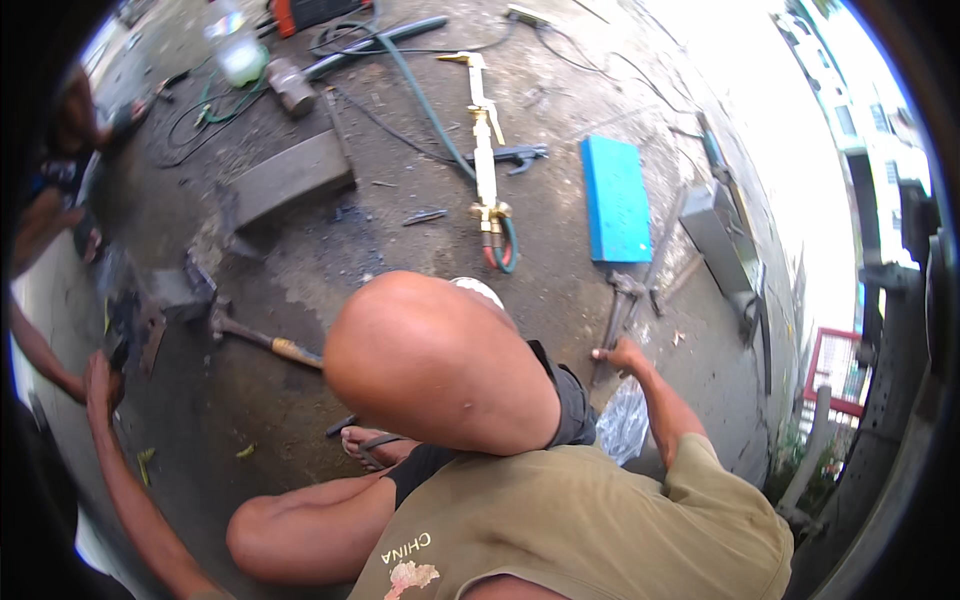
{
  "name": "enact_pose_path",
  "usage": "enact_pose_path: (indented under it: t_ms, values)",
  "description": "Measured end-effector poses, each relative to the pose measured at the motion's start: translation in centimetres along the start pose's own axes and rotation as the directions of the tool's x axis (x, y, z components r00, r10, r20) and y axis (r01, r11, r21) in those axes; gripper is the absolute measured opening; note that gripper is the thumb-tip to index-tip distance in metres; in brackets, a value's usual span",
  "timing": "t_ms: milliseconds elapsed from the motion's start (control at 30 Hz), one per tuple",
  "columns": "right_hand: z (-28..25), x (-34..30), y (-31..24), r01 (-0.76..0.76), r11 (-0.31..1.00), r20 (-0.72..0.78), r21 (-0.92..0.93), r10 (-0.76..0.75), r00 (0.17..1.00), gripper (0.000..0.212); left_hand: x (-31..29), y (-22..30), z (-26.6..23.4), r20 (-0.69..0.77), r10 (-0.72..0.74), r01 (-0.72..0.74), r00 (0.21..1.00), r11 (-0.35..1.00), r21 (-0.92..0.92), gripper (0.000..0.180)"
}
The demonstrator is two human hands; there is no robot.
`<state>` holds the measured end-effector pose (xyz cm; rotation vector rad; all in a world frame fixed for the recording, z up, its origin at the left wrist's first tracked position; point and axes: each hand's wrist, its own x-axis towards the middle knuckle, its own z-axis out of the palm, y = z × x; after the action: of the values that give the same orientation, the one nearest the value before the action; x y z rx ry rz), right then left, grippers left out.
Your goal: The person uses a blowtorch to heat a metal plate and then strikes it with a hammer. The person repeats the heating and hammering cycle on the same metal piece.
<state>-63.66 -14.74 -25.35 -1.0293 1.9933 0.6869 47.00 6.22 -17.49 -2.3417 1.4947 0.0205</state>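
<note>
My left hand [101, 381] is at the far left, its fingers closed around something dark that I cannot make out. Close beside it are a rusty flat metal piece [152, 335] and a dark metal block [180, 292]. Another person's forearm [45, 358] reaches in right next to that hand. On my right side, my right hand [626, 356] is wrapped round the handle of a metal hammer [627, 287], whose head points away from me. A crumpled clear plastic bag [624, 420] lies beneath my right forearm. A wooden-handled hammer [255, 333] rests on the ground left of my raised knee.
Ahead lie a brass cutting torch [484, 165] with hoses, a blue box [616, 198], a rectangular metal tube [290, 180] and a black electrode holder [518, 155]. Farther off are a plastic bottle [235, 45], a sledgehammer head [291, 87] and cables. A metal box section [718, 235] stands right.
</note>
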Motion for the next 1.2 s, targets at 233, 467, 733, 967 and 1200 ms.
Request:
enact_pose_path:
  t_ms: [233, 467, 733, 967, 1200]
  values:
    - [4.8, 0.0, 3.0, 0.004, 0.468, -0.093, 0.884, 0.166, 0.982, 0.023, -0.6, 12.0, -5.8, 0.015, 0.036, -0.036, 0.999, 0.998, 0.053, 0.015]
    - [0.2, -16.8, -13.3, 0.296, 0.364, -0.24, 0.883, -0.194, 0.951, 0.037, -0.4, 5.2, -3.3, 0.155, 0.176, -0.102, 0.972, 0.912, -0.397, 0.011]
    - [-6.1, -36.0, -31.2, 0.598, -0.098, -0.439, 0.796, -0.773, 0.458, 0.036, -3.4, 13.1, -8.7, -0.239, 0.091, -0.108, 0.967, 0.992, -0.06, 0.009]
    - [0.0, -44.2, -42.4, 0.557, -0.447, -0.545, 0.7, -0.838, 0.011, 0.044, -4.8, 15.9, -14.2, 0.249, -0.099, 0.122, 0.963, 0.989, -0.079, 0.016]
    - [10.5, -35.2, -44.1, 0.701, 0.084, -0.076, 0.708, -0.978, 0.194, 0.045, -5.4, 14.8, -13.2, 0.242, -0.099, 0.116, 0.965, 0.992, -0.059, 0.015]
